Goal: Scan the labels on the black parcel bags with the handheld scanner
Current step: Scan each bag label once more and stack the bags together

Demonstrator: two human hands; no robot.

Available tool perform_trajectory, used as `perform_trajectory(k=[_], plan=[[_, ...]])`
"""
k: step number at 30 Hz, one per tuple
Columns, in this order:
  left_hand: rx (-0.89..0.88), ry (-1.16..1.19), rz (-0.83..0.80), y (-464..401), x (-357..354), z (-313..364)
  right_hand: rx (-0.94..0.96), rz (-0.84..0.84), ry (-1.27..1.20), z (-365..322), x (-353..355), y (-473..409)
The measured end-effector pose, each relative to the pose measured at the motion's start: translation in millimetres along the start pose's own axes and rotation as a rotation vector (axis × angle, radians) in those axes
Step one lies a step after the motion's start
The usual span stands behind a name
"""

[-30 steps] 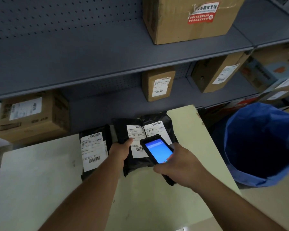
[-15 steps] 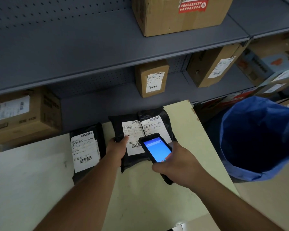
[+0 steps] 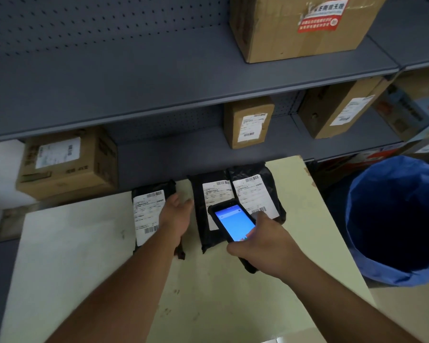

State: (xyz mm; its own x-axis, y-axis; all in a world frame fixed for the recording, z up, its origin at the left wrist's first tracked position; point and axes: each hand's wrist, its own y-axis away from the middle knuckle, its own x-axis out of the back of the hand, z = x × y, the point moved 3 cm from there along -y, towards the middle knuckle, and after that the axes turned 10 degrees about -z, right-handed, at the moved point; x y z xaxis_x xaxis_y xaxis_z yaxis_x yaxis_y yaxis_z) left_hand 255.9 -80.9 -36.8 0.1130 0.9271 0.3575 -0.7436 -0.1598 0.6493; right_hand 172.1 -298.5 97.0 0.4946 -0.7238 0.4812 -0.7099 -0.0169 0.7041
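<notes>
Three black parcel bags with white labels lie along the far edge of a pale table [image 3: 84,256]. The left bag [image 3: 148,214] lies apart from the other two. The middle bag [image 3: 206,201] and the right bag [image 3: 255,191] sit side by side. My left hand [image 3: 176,214] hovers with fingers apart over the right side of the left bag, holding nothing. My right hand [image 3: 263,241] grips a black handheld scanner [image 3: 233,224] with a lit blue screen, held over the lower parts of the middle and right bags.
Grey metal shelving [image 3: 159,95] behind the table carries several cardboard boxes, one [image 3: 65,164] close to the table's left corner. A bin lined with a blue bag [image 3: 394,219] stands right of the table.
My left hand has let go of the middle bag and moved left over the left bag. The scanner stays over the middle and right bags.
</notes>
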Motion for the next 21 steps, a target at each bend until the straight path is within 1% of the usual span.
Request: perform_trajectory(k=[2, 4, 9, 13, 17, 21], plan=[[-0.023, 0.038, 0.062, 0.7, 24.6, -7.0, 0.01, -0.022, 0.014, -8.0, -10.0, -0.4], [-0.007, 0.118, 0.144, 1.3, 49.9, -18.3, 0.021, -0.039, 0.022, -16.1, -19.9, -0.7], [0.062, 0.104, 0.313, 2.8, 101.0, -48.1, 0.04, -0.072, 0.106, -38.9, -44.8, -7.2], [0.132, 0.061, 0.289, 1.2, 117.6, -62.5, 0.043, -0.107, 0.146, -49.9, -63.5, -13.9], [0.18, 0.027, 0.202, -3.7, 123.3, -75.1, 0.036, -0.127, 0.198, -60.4, -81.2, -20.4], [0.244, 0.029, 0.121, -13.0, 123.2, -85.6, 0.026, -0.151, 0.195, -68.0, -93.0, -26.9]])
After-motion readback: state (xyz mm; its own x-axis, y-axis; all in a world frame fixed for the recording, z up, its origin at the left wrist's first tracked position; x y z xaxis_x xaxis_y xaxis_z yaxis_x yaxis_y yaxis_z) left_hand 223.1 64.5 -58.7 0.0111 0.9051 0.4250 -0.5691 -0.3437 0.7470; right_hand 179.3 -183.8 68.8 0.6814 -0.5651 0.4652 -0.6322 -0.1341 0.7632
